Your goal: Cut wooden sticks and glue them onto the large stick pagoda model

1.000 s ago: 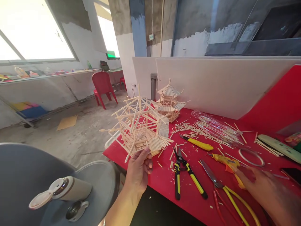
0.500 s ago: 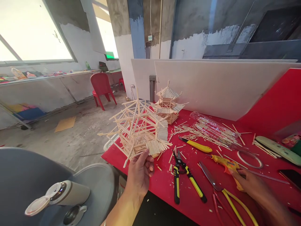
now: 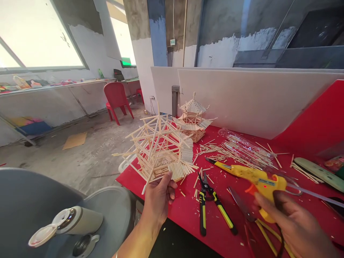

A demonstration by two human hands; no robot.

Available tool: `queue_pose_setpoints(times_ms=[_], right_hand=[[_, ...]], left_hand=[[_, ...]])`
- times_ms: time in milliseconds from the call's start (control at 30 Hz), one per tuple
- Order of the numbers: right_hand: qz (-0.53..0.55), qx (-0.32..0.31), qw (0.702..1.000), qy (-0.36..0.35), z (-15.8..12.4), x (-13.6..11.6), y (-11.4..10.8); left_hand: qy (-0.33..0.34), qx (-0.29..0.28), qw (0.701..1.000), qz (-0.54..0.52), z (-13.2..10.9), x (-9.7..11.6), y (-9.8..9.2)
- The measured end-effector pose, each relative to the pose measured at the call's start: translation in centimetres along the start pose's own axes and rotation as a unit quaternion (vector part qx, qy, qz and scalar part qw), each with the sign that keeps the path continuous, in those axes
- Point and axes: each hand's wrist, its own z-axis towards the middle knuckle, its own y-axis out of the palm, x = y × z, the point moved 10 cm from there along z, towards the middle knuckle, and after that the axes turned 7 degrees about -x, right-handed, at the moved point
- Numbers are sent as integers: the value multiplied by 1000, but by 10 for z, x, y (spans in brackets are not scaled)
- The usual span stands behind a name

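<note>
Bright windows [image 3: 40,36] light a grey concrete floor [image 3: 99,154] beyond a red-covered table [image 3: 185,208]. At its left corner stands an open pavilion frame of pale wooden sticks [image 3: 154,142]. The left hand's [image 3: 159,202] thumb and fingers come together at its near edge; what they pinch, I cannot tell. The right hand [image 3: 295,219] wraps its fingers round a yellow plastic glue gun [image 3: 264,183], right of the black-and-yellow pruning shears [image 3: 206,191].
</note>
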Motion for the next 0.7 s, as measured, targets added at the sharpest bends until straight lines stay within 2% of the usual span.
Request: queue_pose_setpoints(times_ms=[100,200,300,433,700], right_hand=[[7,-122,992,-30,-12,-18,50],[-62,-167,978,-110,-23,-48,87],[-123,-183,959,-179,-30,-73,113],[-164,-188,943,-221,-30,-89,129],[-223,-161,924,-265,-31,-105,141]], left_hand=[[-3,2,1000,-1,-1,1,1],[-6,0,1000,-6,0,2,1],[-7,-2,1000,-7,1,2,1],[-10,-10,1000,-5,1,1,1],[-16,-21,1000,-2,2,-1,1]])
